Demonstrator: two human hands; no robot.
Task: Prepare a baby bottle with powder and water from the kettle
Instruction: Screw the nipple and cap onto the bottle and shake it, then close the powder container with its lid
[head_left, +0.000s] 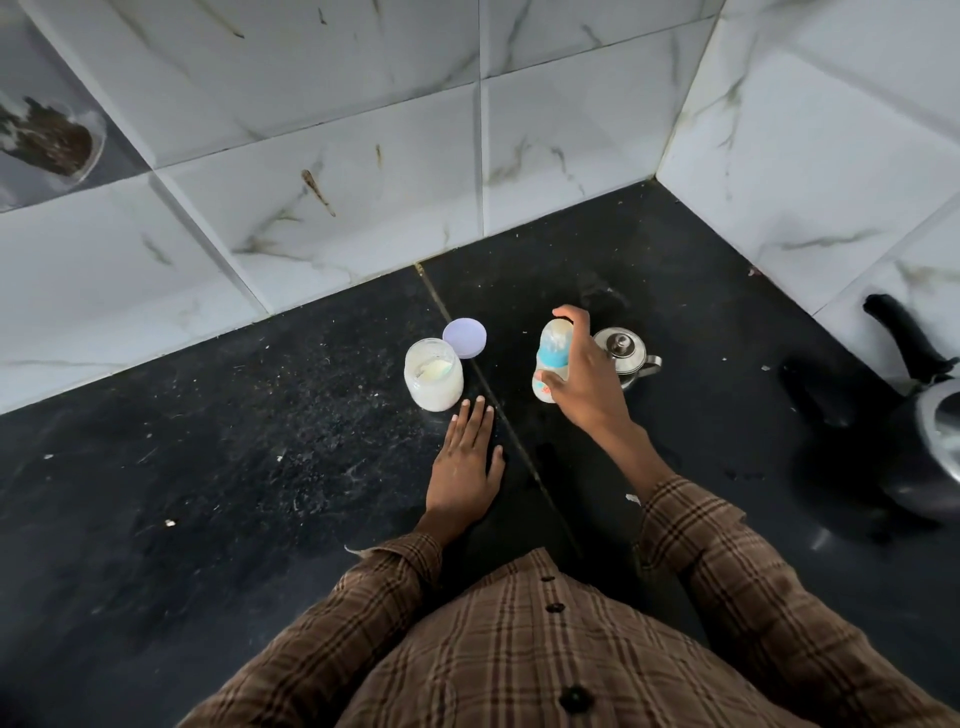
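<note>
Marble-tiled walls (363, 171) are enclosing the black worktop (208, 467). I am resting my left hand (466, 457) flat, fingers straight, near the open powder jar (433, 373). My right hand (587, 374) is gripping the upright baby bottle (551, 358), just beside the steel kettle (626, 353).

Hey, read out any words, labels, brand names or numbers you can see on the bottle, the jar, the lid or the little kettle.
No text can be read.
Baby bottle, held by the right hand: a small red and blue print low on its body, too blurred to read.
Powder jar: no label visible.
Lilac lid: plain.
Steel kettle: no marking visible.
</note>
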